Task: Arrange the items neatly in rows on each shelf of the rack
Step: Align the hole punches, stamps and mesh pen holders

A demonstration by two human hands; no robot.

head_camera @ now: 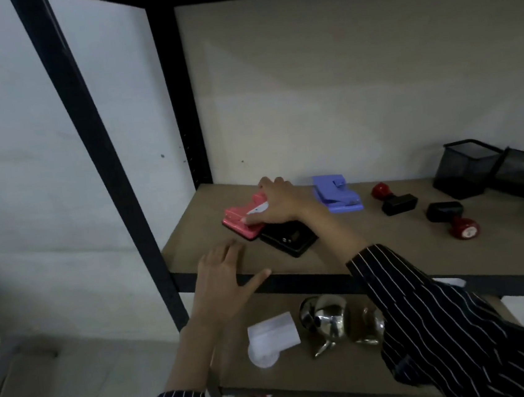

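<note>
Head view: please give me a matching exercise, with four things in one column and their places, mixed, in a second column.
1. left hand
2. right hand
3. purple hole punch
4. shiny kettle

A. on the lower shelf
B. on the pink hole punch
C. at the upper shelf's front edge
D. near the upper shelf's back wall

Pairs: 1-C, 2-B, 3-D, 4-A

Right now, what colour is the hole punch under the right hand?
Pink; the right hand grips the hole punch. Head view shows it best.
</note>
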